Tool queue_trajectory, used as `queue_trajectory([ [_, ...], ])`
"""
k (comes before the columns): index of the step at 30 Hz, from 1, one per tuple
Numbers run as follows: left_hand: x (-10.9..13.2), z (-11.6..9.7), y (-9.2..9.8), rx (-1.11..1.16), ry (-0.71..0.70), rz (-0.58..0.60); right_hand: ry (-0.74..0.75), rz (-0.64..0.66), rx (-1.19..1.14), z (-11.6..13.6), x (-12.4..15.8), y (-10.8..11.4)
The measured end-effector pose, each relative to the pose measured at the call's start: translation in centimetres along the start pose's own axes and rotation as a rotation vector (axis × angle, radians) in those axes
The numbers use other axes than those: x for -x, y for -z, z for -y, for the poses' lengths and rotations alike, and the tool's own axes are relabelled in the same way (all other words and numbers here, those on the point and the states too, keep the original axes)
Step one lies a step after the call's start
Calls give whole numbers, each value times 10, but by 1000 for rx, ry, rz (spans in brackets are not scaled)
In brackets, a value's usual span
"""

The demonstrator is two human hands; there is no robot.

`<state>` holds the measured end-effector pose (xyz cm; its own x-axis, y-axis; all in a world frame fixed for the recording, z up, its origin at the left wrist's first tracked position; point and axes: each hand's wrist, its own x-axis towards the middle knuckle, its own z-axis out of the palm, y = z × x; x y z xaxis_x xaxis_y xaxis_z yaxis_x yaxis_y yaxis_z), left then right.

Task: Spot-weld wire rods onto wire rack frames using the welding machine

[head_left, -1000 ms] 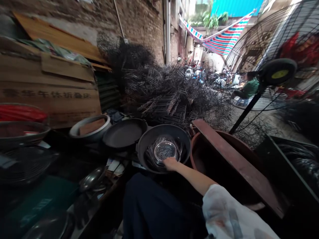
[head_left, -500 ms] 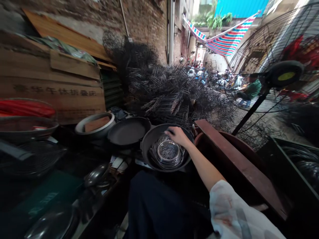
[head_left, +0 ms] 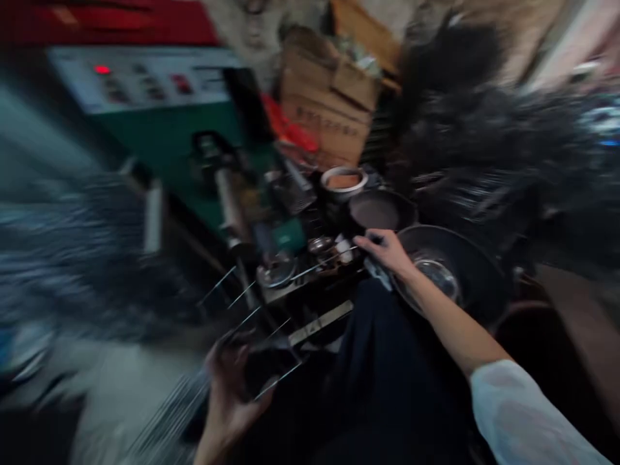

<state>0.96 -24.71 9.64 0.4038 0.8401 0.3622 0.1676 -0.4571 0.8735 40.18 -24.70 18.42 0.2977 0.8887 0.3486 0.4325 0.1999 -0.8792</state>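
Note:
The picture is smeared by motion. My right hand (head_left: 387, 250) is out in front of me, left of a dark round pan (head_left: 465, 258) with a small shiny dish (head_left: 436, 274) in it; its fingers pinch a thin metal wire (head_left: 322, 263) that points left. My left hand (head_left: 232, 381) is low in the view, closed on a wire frame (head_left: 252, 323) with several prongs that stick up and to the right. My dark trousers (head_left: 382, 368) fill the space between the arms.
A green machine with a grey control panel (head_left: 145, 77) stands at the left, with metal parts and small dishes (head_left: 276, 271) on its bench. Cardboard boxes (head_left: 329, 110), a pale ring-shaped bowl (head_left: 343, 179), a dark pan (head_left: 380, 210) and a heap of black wire pieces (head_left: 484, 142) lie beyond.
The view has swung to the left, bringing the green machine in. My right hand has left the pan and moved left with a wire. My left hand has come into view.

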Motion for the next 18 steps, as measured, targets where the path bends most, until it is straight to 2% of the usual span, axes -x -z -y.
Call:
queue_trajectory([
  [2,15,-5,17,21,11,-55,-17,56,-57,-1,-1,-23],
  [6,11,-10,31,81,12,-42,-6,107,-80,3,-4,-53],
  [11,6,-12,35,131,17,-49,-13,149,-105,-2,-14,-79],
  [15,3,-5,36,131,33,-48,-73,189,-176,-20,-19,-95],
  [18,1,3,36,121,63,-48,-117,172,-259,-34,-22,-100],
])
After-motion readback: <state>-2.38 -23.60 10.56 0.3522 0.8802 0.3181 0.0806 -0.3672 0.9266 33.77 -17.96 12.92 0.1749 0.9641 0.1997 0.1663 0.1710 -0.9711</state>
